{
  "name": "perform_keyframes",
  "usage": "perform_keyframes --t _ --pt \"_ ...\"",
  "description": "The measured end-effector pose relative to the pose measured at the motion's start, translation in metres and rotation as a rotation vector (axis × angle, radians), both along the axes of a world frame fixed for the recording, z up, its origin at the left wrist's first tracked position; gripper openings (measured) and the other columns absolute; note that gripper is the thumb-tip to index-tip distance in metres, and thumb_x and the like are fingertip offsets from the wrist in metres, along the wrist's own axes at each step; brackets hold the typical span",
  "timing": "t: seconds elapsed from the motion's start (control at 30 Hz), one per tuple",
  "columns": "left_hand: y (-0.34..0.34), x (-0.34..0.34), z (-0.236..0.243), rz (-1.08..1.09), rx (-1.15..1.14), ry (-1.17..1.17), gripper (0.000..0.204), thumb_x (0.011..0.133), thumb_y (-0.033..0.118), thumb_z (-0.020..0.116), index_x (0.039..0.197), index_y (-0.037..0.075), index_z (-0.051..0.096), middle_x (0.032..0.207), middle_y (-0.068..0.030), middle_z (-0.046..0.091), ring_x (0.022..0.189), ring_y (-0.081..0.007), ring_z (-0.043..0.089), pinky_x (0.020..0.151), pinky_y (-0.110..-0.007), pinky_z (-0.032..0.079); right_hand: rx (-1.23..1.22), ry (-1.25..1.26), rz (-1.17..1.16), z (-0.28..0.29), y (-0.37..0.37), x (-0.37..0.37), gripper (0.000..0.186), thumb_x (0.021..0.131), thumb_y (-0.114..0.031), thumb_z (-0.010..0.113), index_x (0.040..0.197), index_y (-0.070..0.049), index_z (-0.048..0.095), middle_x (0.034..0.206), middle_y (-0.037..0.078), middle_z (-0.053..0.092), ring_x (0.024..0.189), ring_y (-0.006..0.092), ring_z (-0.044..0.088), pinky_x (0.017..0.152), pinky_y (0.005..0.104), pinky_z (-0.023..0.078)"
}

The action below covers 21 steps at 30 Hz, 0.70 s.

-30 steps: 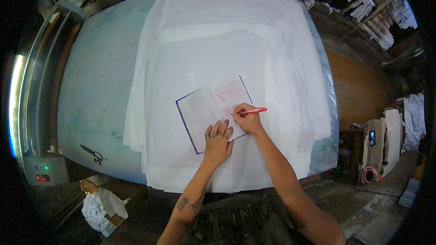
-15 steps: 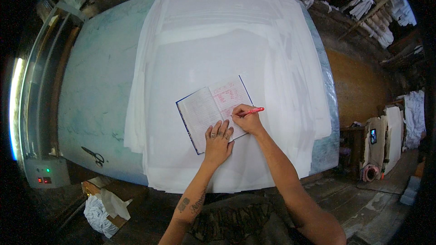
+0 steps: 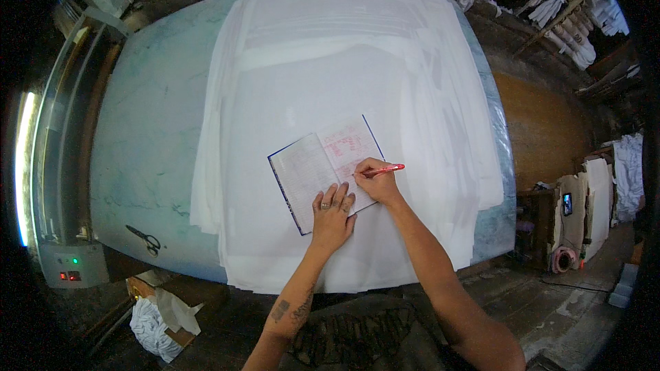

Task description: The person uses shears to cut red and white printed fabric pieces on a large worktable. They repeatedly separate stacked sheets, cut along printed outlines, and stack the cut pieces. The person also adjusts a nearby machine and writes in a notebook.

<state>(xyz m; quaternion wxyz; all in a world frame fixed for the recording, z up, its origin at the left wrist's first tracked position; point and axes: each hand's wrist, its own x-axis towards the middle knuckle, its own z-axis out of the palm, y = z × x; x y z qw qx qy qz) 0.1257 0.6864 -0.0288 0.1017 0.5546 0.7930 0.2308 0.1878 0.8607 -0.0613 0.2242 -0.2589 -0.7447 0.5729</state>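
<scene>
An open hardcover notebook (image 3: 300,172) with dark blue cover edges lies tilted on a broad stack of white sheets (image 3: 323,89). Its right page carries red handwriting; the left page looks lined. My right hand (image 3: 375,177) grips a red pen (image 3: 393,167), its tip at the right page below the written lines. Flat across the lower part of the notebook rests my left hand (image 3: 333,216), fingers spread, with a ring on one finger. Nothing is held in it.
Black-handled scissors (image 3: 144,238) lie on the blue-green marbled tabletop (image 3: 148,130) at the left. Along the left edge runs a long machine with a control box (image 3: 71,266) and lit switches. White cloth bundles (image 3: 152,328) sit low left; a phone (image 3: 567,203) and pink roll (image 3: 564,260) are right.
The view has shifted very slightly. My right hand and the red pen have moved a little to the right on the page; my left hand stays on the notebook.
</scene>
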Motion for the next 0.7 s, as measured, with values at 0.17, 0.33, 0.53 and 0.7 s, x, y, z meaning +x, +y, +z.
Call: perform_keyframes --t 0.17,0.33,0.53,0.7 --pt "0.0 0.0 -0.001 -0.009 0.018 -0.001 0.053 0.075 0.024 0.069 0.123 0.009 0.052 0.144 -0.0113 0.038 0.133 -0.0323 0.03 0.108 -0.053 0.021 0.067 -0.033 0.01 0.001 0.001 0.001 0.009 0.074 0.0 0.067 0.076 -0.002 0.058 0.074 0.003 0.061 0.068 0.0081 0.056 0.062 0.0248 0.047" --pt "0.0 -0.001 0.001 0.0 0.028 -0.011 0.053 0.075 0.023 0.069 0.123 0.009 0.052 0.143 -0.0113 0.039 0.133 -0.0325 0.031 0.108 -0.053 0.021 0.048 -0.023 -0.023 -0.001 0.0 0.0 0.011 0.074 -0.006 0.068 0.076 -0.003 0.058 0.073 0.006 0.061 0.066 0.0138 0.059 0.06 0.0284 0.049" --pt "0.001 0.0 0.006 0.007 0.003 -0.017 0.049 0.076 0.021 0.069 0.121 0.009 0.053 0.142 -0.0098 0.039 0.133 -0.029 0.031 0.109 -0.051 0.021 -0.248 0.042 -0.058 -0.002 0.004 0.002 0.01 0.075 -0.005 0.068 0.076 -0.003 0.059 0.072 0.004 0.063 0.065 0.0115 0.059 0.06 0.0264 0.049" --pt "0.001 0.003 0.003 0.02 0.016 -0.005 0.053 0.075 0.021 0.07 0.124 0.011 0.052 0.143 -0.0096 0.038 0.134 -0.0296 0.03 0.109 -0.052 0.021 -0.012 -0.077 0.002 0.002 0.018 0.013 0.008 0.079 -0.008 0.068 0.079 -0.005 0.061 0.073 0.003 0.063 0.067 0.0126 0.061 0.063 0.0269 0.05"
